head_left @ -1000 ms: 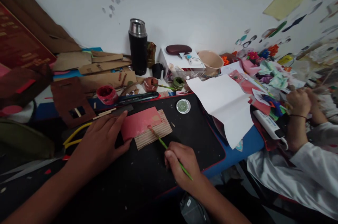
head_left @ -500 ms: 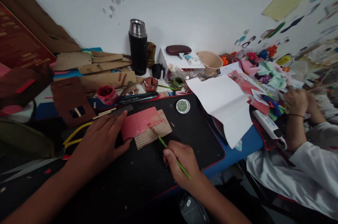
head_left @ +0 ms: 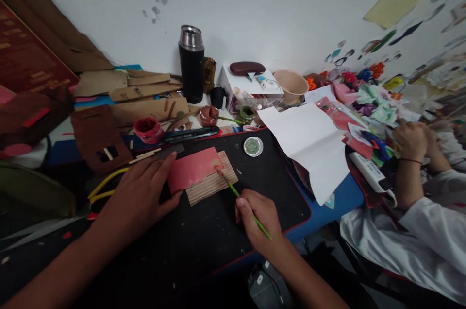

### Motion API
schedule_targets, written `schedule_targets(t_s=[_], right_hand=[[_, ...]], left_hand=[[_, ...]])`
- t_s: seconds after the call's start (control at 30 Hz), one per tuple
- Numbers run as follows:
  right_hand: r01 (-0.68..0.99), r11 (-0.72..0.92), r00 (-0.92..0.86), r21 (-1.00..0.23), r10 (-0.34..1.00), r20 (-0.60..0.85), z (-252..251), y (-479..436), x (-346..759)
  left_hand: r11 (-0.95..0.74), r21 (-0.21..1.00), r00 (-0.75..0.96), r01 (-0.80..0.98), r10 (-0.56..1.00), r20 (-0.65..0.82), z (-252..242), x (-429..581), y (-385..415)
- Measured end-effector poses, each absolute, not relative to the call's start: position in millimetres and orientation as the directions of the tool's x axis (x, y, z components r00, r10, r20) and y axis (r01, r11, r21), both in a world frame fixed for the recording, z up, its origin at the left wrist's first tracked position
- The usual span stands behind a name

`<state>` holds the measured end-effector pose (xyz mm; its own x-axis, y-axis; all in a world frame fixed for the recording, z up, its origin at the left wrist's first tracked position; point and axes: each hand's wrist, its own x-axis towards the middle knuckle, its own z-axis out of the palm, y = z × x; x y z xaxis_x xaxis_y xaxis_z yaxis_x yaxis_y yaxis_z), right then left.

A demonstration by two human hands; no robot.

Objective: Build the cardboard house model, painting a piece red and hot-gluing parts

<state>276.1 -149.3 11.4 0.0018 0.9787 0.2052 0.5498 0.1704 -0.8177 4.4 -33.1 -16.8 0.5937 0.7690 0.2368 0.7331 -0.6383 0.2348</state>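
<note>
A piece of corrugated cardboard [head_left: 209, 187] lies on a black mat [head_left: 280, 182], its upper part covered in pinkish-red paint [head_left: 192, 168]. My right hand [head_left: 259, 216] grips a green paintbrush [head_left: 233, 188], whose tip touches the painted area near its right end. My left hand [head_left: 140, 190] lies flat with fingers stretched out, thumb and fingertips at the left edge of the cardboard. Behind the cardboard stand an open jar of red paint [head_left: 148, 130], a brownish-red jar [head_left: 208, 115] and a green jar [head_left: 246, 114]. A small lid with green paint [head_left: 252, 146] sits to the right.
A black flask [head_left: 191, 71] stands by the wall. Yellow-handled scissors [head_left: 104, 190] lie left of my left arm. White paper [head_left: 309, 139] covers the right side, before a beige bowl [head_left: 290, 84]. A co-worker's hands [head_left: 411, 139] are at the far right.
The brush tip has moved to the right along the painted area, and my right hand has shifted right with it. My left hand stays in place on the cardboard's edge.
</note>
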Motion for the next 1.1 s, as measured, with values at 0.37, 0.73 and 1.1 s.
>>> schedule_targets(t_s=[0.37, 0.73, 1.1], right_hand=[[0.52, 0.166, 0.013, -0.837, 0.979, 0.203, 12.9, -146.3, 274.3], [0.558, 0.137, 0.032, -0.819, 0.982, 0.186, 11.4, -140.5, 284.3], [0.557, 0.168, -0.014, -0.813, 0.981, 0.193, 10.5, -138.3, 283.1]], left_hand=[[-0.631, 0.243, 0.587, 0.737, 0.775, 0.234, -15.0, 5.6, -33.8], [-0.65, 0.21, 0.608, 0.73, 0.759, 0.235, -16.9, 3.9, -34.2], [-0.631, 0.246, 0.587, 0.736, 0.775, 0.233, -20.0, 3.3, -34.7]])
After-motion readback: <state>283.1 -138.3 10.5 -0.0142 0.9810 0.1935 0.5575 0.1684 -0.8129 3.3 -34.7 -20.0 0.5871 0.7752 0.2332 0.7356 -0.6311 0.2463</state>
